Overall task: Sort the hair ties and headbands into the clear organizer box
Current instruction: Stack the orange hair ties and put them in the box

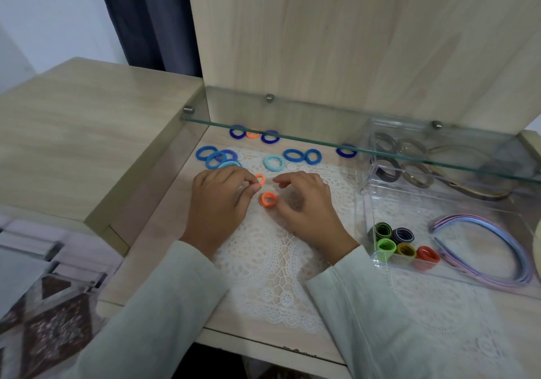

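Sorting partway done: the left hand (218, 200) pinches an orange hair tie (259, 178). The right hand (307, 203), fingers curled, touches an orange tie stack (268, 199), grip unclear. Blue hair ties (294, 155) lie loose farther back. The clear organizer box (369, 191) at right already holds sorted ties (404, 247) and headbands (459, 218).

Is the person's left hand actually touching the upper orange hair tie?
Touching. The head view shows the left hand pinching the upper orange hair tie between thumb and forefinger, with part of the ring poking out past the fingertips.
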Demonstrator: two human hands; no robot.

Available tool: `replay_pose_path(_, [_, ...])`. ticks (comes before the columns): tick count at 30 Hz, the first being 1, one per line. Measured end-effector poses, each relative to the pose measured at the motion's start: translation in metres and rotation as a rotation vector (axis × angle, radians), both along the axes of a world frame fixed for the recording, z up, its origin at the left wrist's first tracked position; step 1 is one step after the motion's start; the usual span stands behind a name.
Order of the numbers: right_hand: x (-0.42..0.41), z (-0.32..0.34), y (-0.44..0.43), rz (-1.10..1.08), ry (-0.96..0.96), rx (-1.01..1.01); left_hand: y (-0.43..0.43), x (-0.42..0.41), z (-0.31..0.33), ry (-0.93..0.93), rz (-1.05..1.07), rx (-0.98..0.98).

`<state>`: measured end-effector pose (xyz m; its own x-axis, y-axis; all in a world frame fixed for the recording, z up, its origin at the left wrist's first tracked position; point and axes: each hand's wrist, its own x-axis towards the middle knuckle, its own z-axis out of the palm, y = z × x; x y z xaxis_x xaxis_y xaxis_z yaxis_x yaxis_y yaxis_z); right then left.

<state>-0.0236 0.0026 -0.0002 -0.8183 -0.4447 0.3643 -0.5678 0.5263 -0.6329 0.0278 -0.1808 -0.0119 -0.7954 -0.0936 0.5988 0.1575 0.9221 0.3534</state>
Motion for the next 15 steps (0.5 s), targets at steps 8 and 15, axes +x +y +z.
replay_pose_path(8, [-0.0026,-0.0005,0.0000,-0.104,-0.075,-0.070,0.0057,0.0041,0.0034,-0.040,-0.148,-0.036])
replay_pose_path(15, [-0.0034,-0.0018,-0.0003,-0.117,-0.079,-0.078,0.0085,0.0065,0.0053,-0.091,-0.171,-0.034])
